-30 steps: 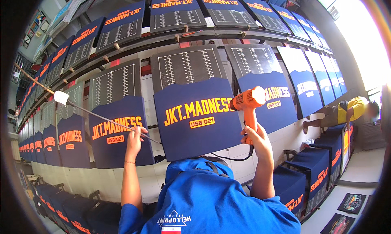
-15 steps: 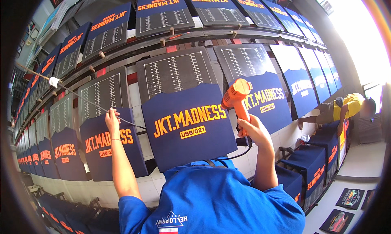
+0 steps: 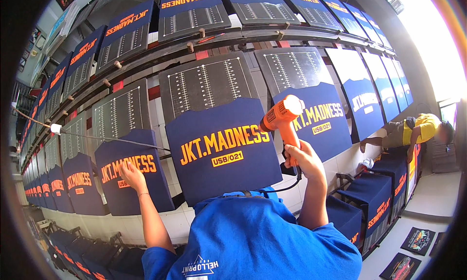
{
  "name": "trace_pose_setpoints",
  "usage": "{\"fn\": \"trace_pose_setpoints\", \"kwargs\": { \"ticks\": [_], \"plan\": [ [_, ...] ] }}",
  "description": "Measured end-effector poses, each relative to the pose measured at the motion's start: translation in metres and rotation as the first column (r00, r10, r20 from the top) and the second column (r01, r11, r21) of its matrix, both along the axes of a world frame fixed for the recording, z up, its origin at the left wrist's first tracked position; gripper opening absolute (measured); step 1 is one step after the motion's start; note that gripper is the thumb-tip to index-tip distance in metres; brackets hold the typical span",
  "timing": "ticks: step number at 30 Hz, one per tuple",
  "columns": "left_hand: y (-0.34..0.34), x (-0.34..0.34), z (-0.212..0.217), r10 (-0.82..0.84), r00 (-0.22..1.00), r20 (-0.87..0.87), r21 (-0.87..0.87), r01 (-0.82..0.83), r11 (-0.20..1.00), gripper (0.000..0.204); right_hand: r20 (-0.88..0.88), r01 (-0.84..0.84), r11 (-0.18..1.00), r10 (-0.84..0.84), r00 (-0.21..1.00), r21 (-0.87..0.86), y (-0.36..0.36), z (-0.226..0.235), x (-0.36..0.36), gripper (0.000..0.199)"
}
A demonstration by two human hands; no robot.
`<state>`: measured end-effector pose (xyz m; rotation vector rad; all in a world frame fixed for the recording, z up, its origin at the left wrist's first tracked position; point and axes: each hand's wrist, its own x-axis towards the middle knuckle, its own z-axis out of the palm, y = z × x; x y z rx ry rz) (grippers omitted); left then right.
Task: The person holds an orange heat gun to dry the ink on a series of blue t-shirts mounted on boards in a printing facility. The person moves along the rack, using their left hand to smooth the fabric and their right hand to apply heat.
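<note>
My right hand [image 3: 309, 162] grips the handle of an orange heat gun [image 3: 281, 115], which is held up between two dark blue printed shirts. Its black cord [image 3: 284, 186] loops below my wrist. My left hand [image 3: 132, 177] holds nothing; its fingers are apart, over the orange lettering of the shirt on the left board [image 3: 108, 159]. Whether they touch the cloth I cannot tell. Directly in front of me a shirt panel [image 3: 233, 175] with orange and yellow print lies on a black board [image 3: 204, 85] with white ruler marks.
A dark cable [image 3: 107, 140] with a white connector [image 3: 56, 129] hangs across the left boards. Rows of similar boards with blue shirts run left, right and behind a long rail [image 3: 219, 39]. At the right, a person in a yellow shirt [image 3: 426, 129] bends over another row.
My left hand has let go of the dark cable and moved down to the left shirt's print. The cable's white connector has shifted left and down. My right hand still holds the heat gun.
</note>
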<state>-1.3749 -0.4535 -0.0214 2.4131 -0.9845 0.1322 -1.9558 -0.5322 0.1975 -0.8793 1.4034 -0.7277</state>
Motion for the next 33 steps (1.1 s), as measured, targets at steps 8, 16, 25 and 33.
{"fn": "trace_pose_setpoints", "kwargs": {
  "ticks": [8,16,25,33],
  "plan": [
    [0.045,-0.019,-0.021,0.108,0.987,0.117,0.243,-0.134,0.961,0.065,-0.097,-0.056,0.998,0.054,0.994,-0.022,-0.007,0.003,0.015,0.02],
    [0.055,-0.006,-0.025,0.166,0.977,0.135,0.281,-0.199,0.939,0.068,-0.101,-0.116,0.993,0.117,0.988,0.018,0.004,0.009,0.006,0.023],
    [0.051,-0.028,-0.031,0.028,0.986,0.163,0.327,-0.08,0.942,0.07,-0.118,-0.078,0.996,0.083,0.99,0.046,0.019,0.007,-0.004,0.025],
    [0.05,0.009,-0.023,0.326,0.942,0.077,0.397,-0.329,0.857,0.073,-0.086,-0.041,0.996,0.049,0.995,0.085,0.034,0.01,-0.008,0.022]
  ]
}}
